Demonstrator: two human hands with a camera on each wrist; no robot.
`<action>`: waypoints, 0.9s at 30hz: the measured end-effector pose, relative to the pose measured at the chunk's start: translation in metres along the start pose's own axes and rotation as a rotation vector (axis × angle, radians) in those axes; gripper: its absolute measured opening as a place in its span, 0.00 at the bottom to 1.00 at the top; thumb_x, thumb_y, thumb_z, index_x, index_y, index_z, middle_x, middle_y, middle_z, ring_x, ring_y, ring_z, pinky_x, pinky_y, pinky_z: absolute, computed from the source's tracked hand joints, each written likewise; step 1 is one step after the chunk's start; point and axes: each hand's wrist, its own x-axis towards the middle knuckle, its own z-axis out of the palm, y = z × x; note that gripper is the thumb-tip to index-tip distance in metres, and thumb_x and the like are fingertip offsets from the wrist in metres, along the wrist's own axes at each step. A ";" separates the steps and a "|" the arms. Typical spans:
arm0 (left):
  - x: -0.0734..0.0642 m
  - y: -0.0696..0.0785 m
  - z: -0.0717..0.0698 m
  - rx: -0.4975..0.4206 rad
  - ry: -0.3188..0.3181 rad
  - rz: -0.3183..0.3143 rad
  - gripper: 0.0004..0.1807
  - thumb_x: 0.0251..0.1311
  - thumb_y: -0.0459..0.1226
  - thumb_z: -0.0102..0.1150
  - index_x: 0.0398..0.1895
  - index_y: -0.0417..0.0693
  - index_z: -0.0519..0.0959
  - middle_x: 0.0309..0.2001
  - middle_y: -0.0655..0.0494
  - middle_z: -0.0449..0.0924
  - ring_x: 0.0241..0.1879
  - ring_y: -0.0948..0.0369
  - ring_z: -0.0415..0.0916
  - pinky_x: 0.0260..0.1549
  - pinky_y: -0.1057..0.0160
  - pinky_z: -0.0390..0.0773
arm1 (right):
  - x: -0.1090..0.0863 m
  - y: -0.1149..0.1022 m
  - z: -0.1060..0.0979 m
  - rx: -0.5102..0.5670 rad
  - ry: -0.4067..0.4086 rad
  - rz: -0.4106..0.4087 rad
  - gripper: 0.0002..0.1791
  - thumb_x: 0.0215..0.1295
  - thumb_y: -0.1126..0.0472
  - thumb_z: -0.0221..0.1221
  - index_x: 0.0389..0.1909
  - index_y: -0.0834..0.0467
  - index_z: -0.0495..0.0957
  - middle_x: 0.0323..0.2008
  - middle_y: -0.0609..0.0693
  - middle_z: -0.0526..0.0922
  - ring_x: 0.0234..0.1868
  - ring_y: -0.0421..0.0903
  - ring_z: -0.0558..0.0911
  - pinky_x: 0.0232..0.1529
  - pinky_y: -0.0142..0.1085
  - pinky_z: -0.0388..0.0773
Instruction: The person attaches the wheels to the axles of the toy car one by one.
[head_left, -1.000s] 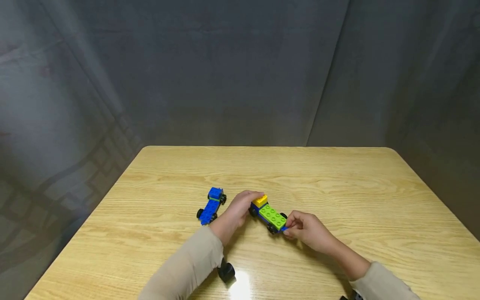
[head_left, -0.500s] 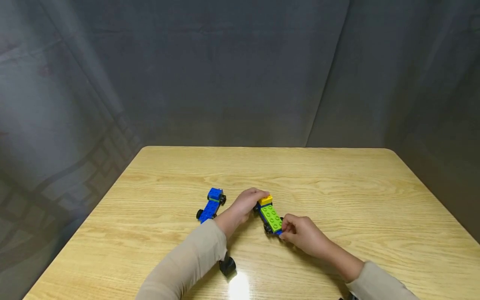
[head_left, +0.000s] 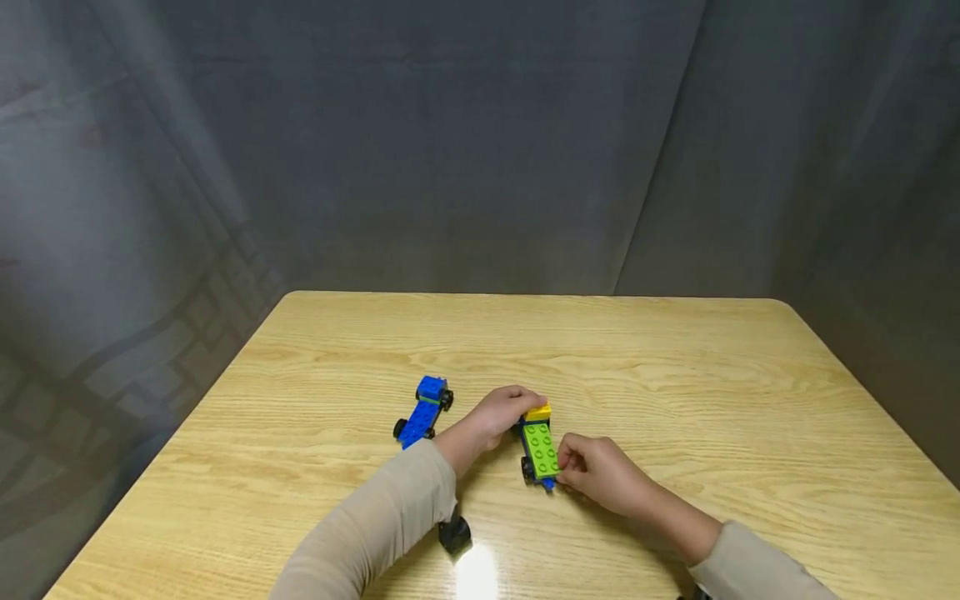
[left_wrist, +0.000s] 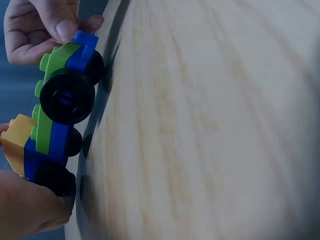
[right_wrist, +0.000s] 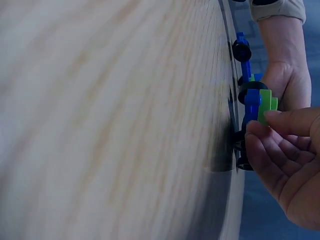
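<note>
A toy brick car [head_left: 540,452] stands on the wooden table, its back end toward me. It has a blue wheeled base, a studded green brick [left_wrist: 45,131] on top, a yellow brick [head_left: 537,412] at the far end and black wheels [left_wrist: 67,96]. My left hand [head_left: 501,415] grips the yellow end, fingers over the top. At the near right corner, my right hand [head_left: 603,475] pinches the car between thumb and finger; the thumb touches the green brick in the right wrist view. A blue hitch [head_left: 549,484] sticks out of the back. The right-side wheels are hidden in the head view.
A second toy car [head_left: 422,421], all blue on top, stands left of my left hand. Under my left sleeve shows a black wheel [head_left: 453,534]; the rest of that thing is hidden. A dark piece [head_left: 699,593] peeks out by the right sleeve. Grey cloth [head_left: 465,150] hangs behind the table.
The green and yellow car has swung round so its back end points more toward me. The left hand moved right with it; the right hand shifted left and down, along the car's right side.
</note>
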 end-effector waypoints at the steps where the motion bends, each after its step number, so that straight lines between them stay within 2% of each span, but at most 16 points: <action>1: 0.000 0.000 0.000 0.007 -0.001 0.006 0.16 0.53 0.47 0.52 0.38 0.46 0.76 0.42 0.55 0.71 0.44 0.57 0.67 0.43 0.55 0.67 | 0.000 0.000 0.000 -0.007 0.000 -0.001 0.06 0.50 0.70 0.58 0.24 0.61 0.70 0.18 0.44 0.72 0.18 0.35 0.69 0.17 0.28 0.70; 9: -0.002 0.001 -0.003 0.099 -0.001 0.017 0.17 0.56 0.49 0.49 0.44 0.51 0.76 0.46 0.57 0.71 0.50 0.55 0.65 0.47 0.52 0.65 | 0.003 -0.001 0.000 -0.019 -0.014 0.002 0.05 0.53 0.69 0.57 0.24 0.61 0.69 0.18 0.45 0.72 0.16 0.35 0.69 0.16 0.30 0.69; 15: -0.003 0.000 -0.004 0.125 0.026 0.012 0.21 0.55 0.50 0.49 0.48 0.51 0.73 0.50 0.54 0.70 0.53 0.52 0.62 0.47 0.49 0.63 | 0.005 -0.002 0.000 0.007 -0.037 0.032 0.05 0.52 0.69 0.56 0.25 0.60 0.69 0.17 0.46 0.74 0.16 0.38 0.72 0.16 0.30 0.71; 19: -0.003 0.001 -0.006 0.147 0.042 0.005 0.24 0.54 0.50 0.50 0.52 0.51 0.71 0.53 0.52 0.68 0.53 0.51 0.62 0.47 0.48 0.63 | 0.007 -0.004 -0.004 0.028 -0.061 0.024 0.04 0.53 0.66 0.57 0.26 0.61 0.70 0.19 0.46 0.74 0.18 0.38 0.72 0.18 0.30 0.71; 24: -0.004 0.003 -0.011 0.190 0.034 -0.001 0.30 0.52 0.52 0.52 0.57 0.52 0.66 0.56 0.51 0.64 0.55 0.50 0.60 0.49 0.49 0.62 | 0.008 -0.003 -0.015 0.029 -0.083 0.028 0.09 0.56 0.61 0.55 0.32 0.64 0.73 0.24 0.47 0.76 0.24 0.39 0.74 0.23 0.30 0.71; 27: -0.007 0.006 -0.021 0.244 0.016 0.030 0.30 0.54 0.53 0.49 0.59 0.51 0.63 0.58 0.50 0.62 0.56 0.50 0.59 0.50 0.50 0.61 | 0.007 0.000 -0.025 -0.056 -0.038 0.048 0.13 0.58 0.59 0.54 0.38 0.66 0.74 0.28 0.48 0.77 0.27 0.40 0.75 0.26 0.31 0.71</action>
